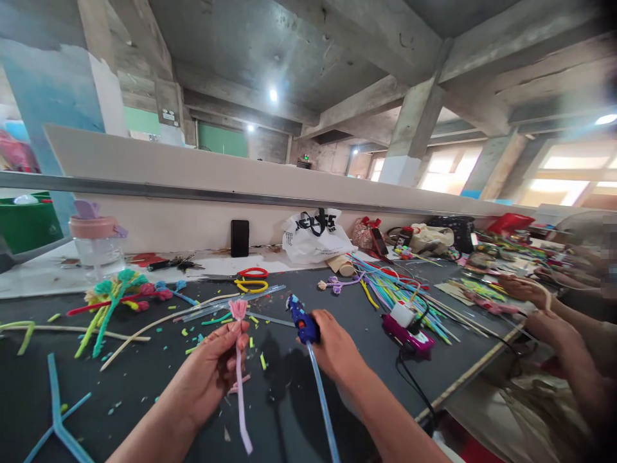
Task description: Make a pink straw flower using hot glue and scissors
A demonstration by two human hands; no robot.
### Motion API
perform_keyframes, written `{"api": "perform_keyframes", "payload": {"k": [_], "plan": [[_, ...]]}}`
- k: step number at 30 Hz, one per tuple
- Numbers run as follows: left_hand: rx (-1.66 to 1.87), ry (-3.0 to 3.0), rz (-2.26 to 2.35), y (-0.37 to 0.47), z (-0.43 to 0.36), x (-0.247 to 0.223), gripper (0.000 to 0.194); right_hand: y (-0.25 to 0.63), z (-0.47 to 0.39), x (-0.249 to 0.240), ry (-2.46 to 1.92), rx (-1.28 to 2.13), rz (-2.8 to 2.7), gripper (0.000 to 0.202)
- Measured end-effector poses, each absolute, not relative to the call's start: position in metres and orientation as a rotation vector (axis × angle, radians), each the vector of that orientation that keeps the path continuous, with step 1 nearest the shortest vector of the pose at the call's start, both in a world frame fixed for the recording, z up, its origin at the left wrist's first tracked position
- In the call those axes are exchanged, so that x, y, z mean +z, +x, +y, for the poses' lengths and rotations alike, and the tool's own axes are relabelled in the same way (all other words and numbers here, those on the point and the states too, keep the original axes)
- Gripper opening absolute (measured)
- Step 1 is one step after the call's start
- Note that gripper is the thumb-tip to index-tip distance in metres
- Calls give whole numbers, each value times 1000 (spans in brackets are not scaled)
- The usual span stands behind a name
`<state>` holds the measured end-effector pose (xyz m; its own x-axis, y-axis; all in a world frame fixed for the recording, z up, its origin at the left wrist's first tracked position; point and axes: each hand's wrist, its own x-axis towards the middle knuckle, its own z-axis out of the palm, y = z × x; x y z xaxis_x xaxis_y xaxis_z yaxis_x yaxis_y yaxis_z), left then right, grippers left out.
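Observation:
Between the fingertips of my left hand [216, 357] is a pink pipe-cleaner flower [238, 310], its pale pink stem hanging down below. My right hand [332, 344] is wrapped round a dark blue glue gun [304, 323], whose tip points up and to the left. A long translucent glue stick [322, 399] sticks out of the gun's rear toward me. The flower and the gun are apart. Small yellow-green and teal scraps [263, 361] lie on the dark table [183, 411] around my hands.
Colourful pipe-cleaner flowers [113, 296], a clear bottle [96, 247] and scissors [252, 280] are at the left and back. A phone [240, 238] leans on the partition. To the right are a purple power strip [409, 337], a pipe-cleaner bundle [424, 308] and another person's hands [535, 302].

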<state>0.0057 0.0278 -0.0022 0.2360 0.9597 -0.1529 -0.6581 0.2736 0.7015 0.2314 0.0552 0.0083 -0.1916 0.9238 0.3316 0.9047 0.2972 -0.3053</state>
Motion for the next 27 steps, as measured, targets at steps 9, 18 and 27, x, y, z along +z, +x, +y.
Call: {"api": "perform_keyframes", "payload": {"k": [9,18,27], "plan": [[1224,547,673,4,32,-4,19,244,99,-3,-1744,136,-2229,23],[1169,571,696,8,25,-3,19,234,81,11,-1725,210,-2080,43],[1094,923,741,31,9,-2,15,173,5,5,-862,1693,-1254,26]]}}
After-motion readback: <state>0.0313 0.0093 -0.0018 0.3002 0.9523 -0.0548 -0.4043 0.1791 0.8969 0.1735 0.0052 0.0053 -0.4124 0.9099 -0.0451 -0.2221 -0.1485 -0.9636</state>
